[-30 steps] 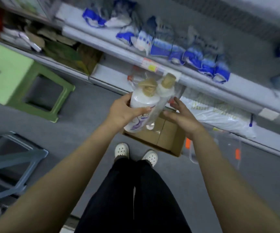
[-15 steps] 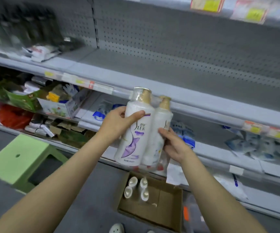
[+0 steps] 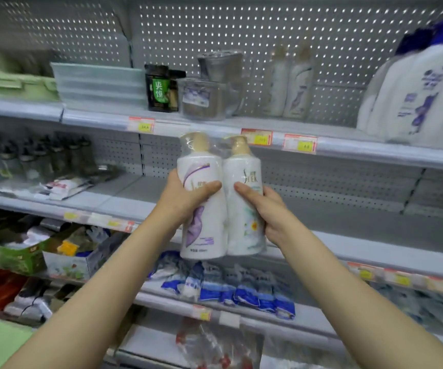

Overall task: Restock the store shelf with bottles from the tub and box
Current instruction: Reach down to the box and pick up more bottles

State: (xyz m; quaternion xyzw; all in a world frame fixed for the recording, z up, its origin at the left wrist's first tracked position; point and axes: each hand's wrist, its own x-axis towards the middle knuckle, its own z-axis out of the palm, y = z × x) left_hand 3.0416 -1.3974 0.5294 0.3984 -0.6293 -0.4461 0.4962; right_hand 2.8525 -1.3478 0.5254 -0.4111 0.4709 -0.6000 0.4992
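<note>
The left hand (image 3: 185, 202) and the right hand (image 3: 267, 213) each grip one side of the film-wrapped twin pack of shampoo bottles (image 3: 209, 235), held in the air before the middle shelf (image 3: 348, 222). The smooth film could slip, or the pack's base could catch the shelf edge.
</note>
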